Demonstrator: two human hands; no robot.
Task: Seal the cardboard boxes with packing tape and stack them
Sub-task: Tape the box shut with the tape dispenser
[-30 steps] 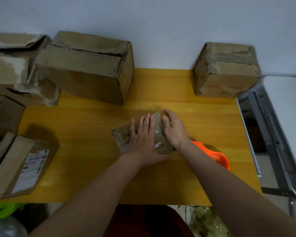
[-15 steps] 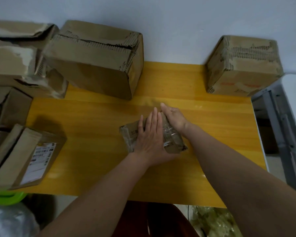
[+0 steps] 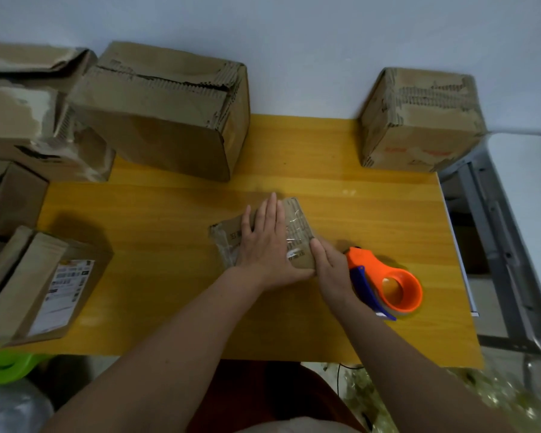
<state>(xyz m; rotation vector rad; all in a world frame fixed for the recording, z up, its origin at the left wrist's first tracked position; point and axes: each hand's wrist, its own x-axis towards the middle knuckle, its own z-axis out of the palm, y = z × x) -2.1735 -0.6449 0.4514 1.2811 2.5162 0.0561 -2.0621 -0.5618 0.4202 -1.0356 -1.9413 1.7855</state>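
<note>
A small flat cardboard box [image 3: 297, 226] with clear tape across its top lies in the middle of the yellow table [image 3: 169, 232]. My left hand [image 3: 264, 245] rests flat on its top, fingers together and pointing away from me. My right hand [image 3: 330, 270] presses against the box's near right edge. An orange tape dispenser [image 3: 388, 285] with a blue blade guard lies on the table just right of my right hand, touching nothing I can make out.
A large worn box [image 3: 169, 110] stands at the back left, another box [image 3: 419, 120] at the back right. More boxes [image 3: 22, 120] crowd the left edge, one with a white label [image 3: 44, 285]. A metal frame [image 3: 494, 232] stands to the right of the table.
My right hand has slid from the box's far right corner down its right side to the near corner. The left hand stays flat on top. The dispenser is in view again.
</note>
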